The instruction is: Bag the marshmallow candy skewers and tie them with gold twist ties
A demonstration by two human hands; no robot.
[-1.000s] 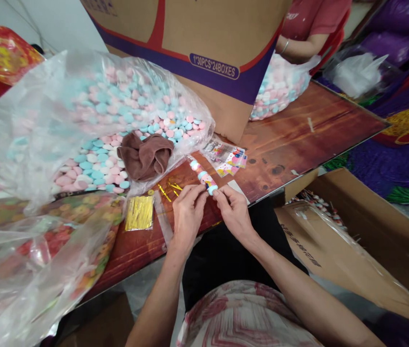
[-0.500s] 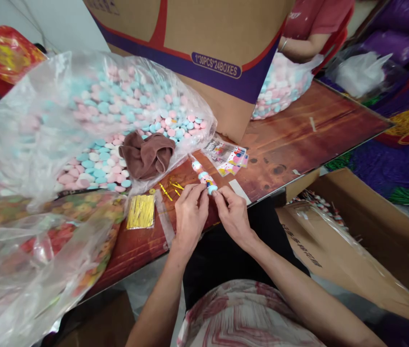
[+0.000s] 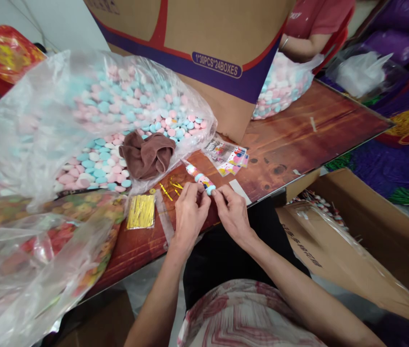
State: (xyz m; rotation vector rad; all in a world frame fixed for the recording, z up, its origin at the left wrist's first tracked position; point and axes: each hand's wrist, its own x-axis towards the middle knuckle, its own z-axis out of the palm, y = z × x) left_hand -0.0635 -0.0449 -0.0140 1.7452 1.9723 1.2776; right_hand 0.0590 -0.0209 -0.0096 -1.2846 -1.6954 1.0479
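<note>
A slim clear packet (image 3: pixel 201 180) of pink, white and blue candies points away from me, over the table's front edge. My left hand (image 3: pixel 191 212) pinches its near end from the left, fingers curled together. From the right, my right hand (image 3: pixel 232 211) pinches the same end between thumb and finger. The fingertips are close together there, and they hide the packet's end. Left of my hands lie a pack of gold twist ties (image 3: pixel 141 211) and some loose gold ties (image 3: pixel 165 192). Printed clear wrappers (image 3: pixel 226 155) lie beyond the packet.
A big clear bag (image 3: pixel 98 164) of candies with a brown cloth (image 3: pixel 147 155) on it fills the left. A large carton (image 3: pixel 222 29) stands behind. Another person's arm (image 3: pixel 303 47) is beyond it. An open box (image 3: pixel 356 250) holds filled packets at the right.
The packet's far end has swung a little to the left. Both hands stay at its near end, almost in the same place.
</note>
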